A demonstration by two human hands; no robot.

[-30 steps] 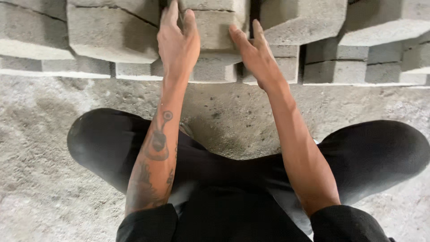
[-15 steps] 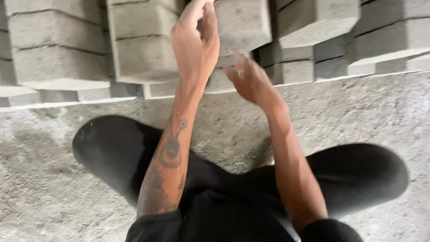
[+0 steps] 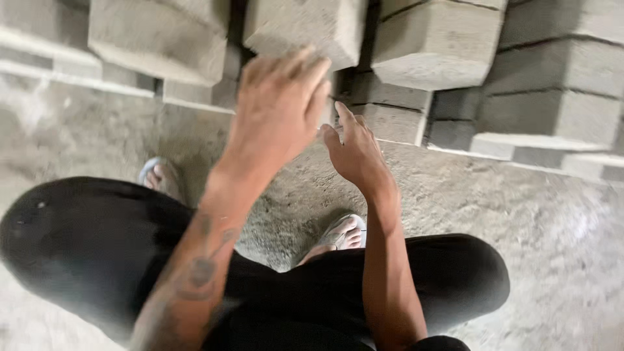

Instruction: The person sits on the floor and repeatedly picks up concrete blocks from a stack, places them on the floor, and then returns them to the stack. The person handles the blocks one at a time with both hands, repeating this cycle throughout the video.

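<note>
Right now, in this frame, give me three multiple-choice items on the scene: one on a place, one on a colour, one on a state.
1. Where do the concrete blocks lie relative to the hands?
A. Ahead of them, stacked on the ground
B. Behind the person
C. On the person's lap

2. What colour are the trousers?
A. White
B. Black
C. Red

3. What is the state of the right hand?
A. Closed around a block
B. Open, holding nothing
C. Tucked in a pocket

Answers:
1. A, since the grey blocks fill the top of the view beyond both hands.
2. B, since both bent legs show black cloth.
3. B, since its fingers are spread in the air, close to a low block but not gripping it; the left hand is blurred, raised in front of the blocks.
</note>
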